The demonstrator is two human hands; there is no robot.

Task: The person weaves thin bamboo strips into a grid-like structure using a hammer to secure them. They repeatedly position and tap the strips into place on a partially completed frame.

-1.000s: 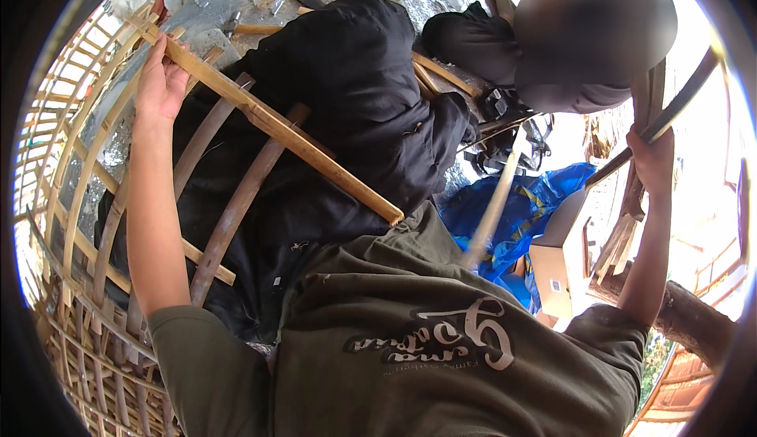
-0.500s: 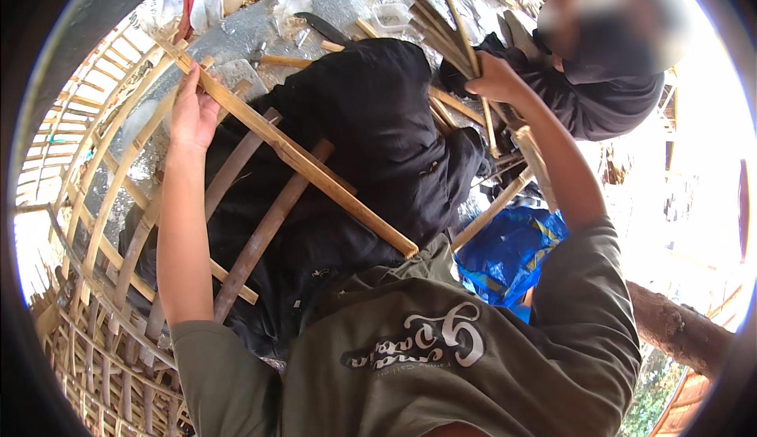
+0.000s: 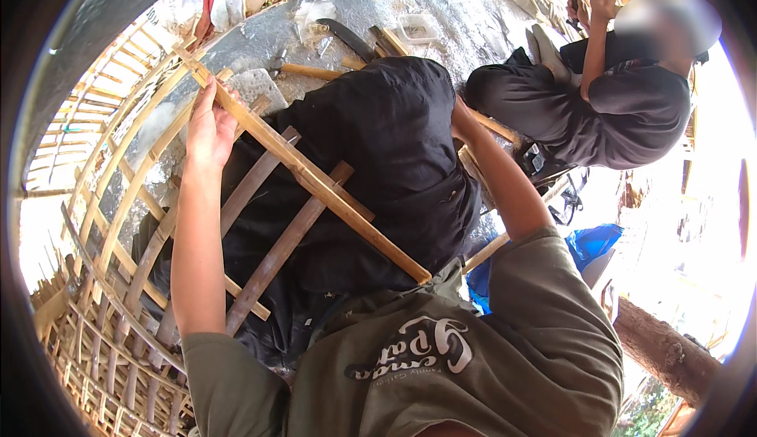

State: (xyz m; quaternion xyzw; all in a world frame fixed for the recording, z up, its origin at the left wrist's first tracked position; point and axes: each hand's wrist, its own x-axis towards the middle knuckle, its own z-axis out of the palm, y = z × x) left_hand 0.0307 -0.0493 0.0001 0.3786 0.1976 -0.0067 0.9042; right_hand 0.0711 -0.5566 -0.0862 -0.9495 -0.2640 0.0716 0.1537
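While the left hand grips a wooden strip, I can't tell what the right hand grips; a blade lies on grey floor.

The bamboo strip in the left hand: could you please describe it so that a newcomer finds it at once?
Start at the wearer's black trousers, mid-picture. To their left, the left hand grips the bamboo strip near its upper end. It runs diagonally down toward the olive shirt, and is paler and straighter than the brown slats it crosses.
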